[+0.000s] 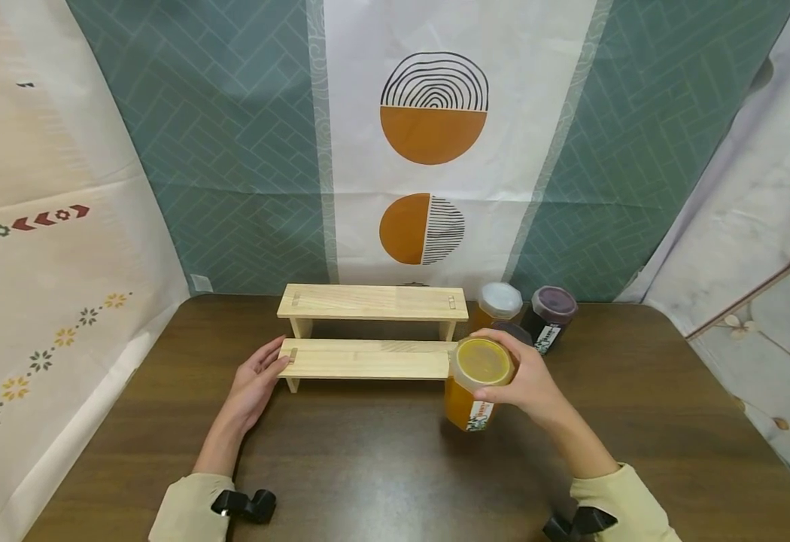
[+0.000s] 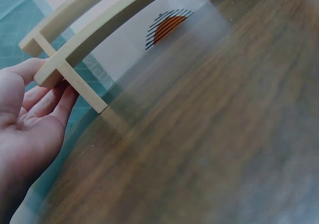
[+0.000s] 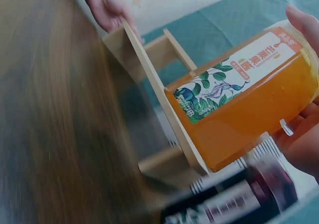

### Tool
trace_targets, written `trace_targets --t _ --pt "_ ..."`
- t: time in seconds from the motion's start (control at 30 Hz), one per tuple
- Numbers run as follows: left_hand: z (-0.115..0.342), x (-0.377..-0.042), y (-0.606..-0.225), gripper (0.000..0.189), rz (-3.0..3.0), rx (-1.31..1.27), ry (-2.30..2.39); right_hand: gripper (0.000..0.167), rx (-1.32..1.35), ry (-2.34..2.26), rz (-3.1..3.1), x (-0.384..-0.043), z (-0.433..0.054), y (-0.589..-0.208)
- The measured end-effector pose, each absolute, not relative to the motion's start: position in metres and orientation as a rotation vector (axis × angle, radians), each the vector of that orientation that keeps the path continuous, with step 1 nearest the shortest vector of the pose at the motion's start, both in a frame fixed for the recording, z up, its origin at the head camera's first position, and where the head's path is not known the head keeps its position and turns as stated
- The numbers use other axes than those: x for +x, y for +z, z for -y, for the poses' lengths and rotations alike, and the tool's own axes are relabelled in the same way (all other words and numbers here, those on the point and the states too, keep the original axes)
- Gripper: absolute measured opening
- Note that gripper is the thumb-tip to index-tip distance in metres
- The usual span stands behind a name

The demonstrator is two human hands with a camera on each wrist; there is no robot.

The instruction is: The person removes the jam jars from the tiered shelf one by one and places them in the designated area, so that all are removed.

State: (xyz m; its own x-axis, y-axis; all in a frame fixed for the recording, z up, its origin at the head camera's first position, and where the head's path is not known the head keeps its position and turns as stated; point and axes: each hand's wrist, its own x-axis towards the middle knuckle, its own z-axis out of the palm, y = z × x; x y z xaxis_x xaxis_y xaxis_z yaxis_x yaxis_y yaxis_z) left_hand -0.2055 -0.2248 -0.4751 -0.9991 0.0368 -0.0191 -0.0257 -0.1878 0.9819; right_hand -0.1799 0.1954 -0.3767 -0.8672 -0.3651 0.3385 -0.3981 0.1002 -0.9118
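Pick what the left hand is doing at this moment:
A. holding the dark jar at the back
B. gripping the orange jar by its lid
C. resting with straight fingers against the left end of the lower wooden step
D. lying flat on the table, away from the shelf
C: the left hand lies open, fingers straight against the left end of the wooden step shelf, while the right hand holds the orange jar.

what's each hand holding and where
Right hand grips the orange jar around its lidded top. Left hand holds nothing, resting open against the wooden rack.
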Motion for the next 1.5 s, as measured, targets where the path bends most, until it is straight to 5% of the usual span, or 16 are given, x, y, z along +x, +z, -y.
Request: trace_targets --t 0.43,0.73,1.5 --pt "0.226 -0.205 -0.475 0.062 -2.004 0.035 2.365 0.057 0.876 2.031 2.235 -0.169 -0.277 -0.387" --pt "0.226 -0.205 -0.476 0.062 -2.027 0.031 2.343 0.055 0.863 2.137 2.138 -0.19 -0.325 -0.399" --pt "0.225 -0.208 -0.474 0.062 -1.982 0.042 2.357 0.06 0.654 2.075 2.459 -0.228 -0.343 -0.413"
